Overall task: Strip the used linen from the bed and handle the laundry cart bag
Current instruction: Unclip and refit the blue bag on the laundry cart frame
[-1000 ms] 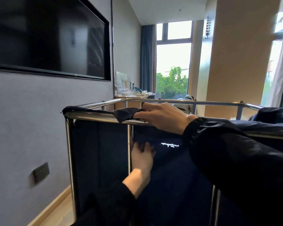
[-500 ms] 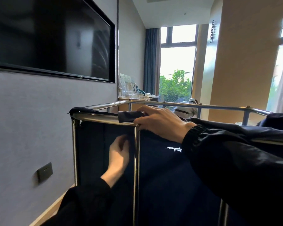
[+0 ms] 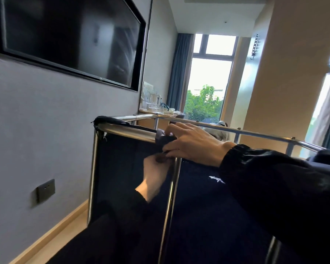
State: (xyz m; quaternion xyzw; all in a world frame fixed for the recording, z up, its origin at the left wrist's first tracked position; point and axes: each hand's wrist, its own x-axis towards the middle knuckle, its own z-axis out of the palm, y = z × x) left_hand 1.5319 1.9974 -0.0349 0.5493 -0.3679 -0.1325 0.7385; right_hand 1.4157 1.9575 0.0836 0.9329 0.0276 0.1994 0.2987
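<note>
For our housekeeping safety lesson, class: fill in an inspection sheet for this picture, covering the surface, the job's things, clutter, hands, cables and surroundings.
Surface: pale floor along the wall.
Job's things: dark bag hangs inside the chrome cart.
Clutter: glasses on a far desk.
Hands: right hand lies over the cart's top rail and pinches a flap of the bag; left hand pinches the bag just below it.
Cables: nothing seen.
Surroundings: TV and socket on the wall; window with curtain ahead.
</note>
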